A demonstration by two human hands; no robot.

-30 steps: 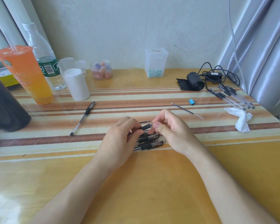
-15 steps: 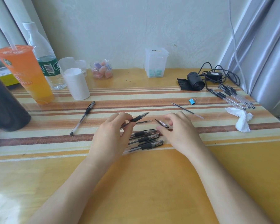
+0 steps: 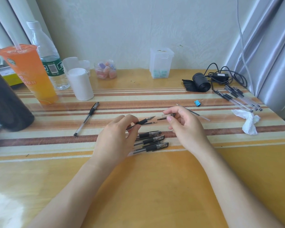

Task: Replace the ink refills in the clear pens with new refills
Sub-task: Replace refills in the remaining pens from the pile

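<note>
My left hand [image 3: 117, 135] curls round an uncapped pen [image 3: 146, 120], tip pointing right; my right hand [image 3: 186, 127] pinches a cap [image 3: 168, 115] just apart from it. Three capped pens [image 3: 152, 140] lie beneath; yellow tabletop [image 3: 155, 186] stretches toward me.

Uncapped pen [image 3: 144, 121], cap [image 3: 167, 115] apart

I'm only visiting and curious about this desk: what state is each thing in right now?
held pen: uncapped, tip bare, gripped by the left hand
cap: off the pen, pinched by the right hand
three pens: capped, lying side by side
lone pen: capped, lying apart on the left
water bottle: upright, cap on
orange drink: upright, straw in
clear box: lid shut
tissue: crumpled
</note>
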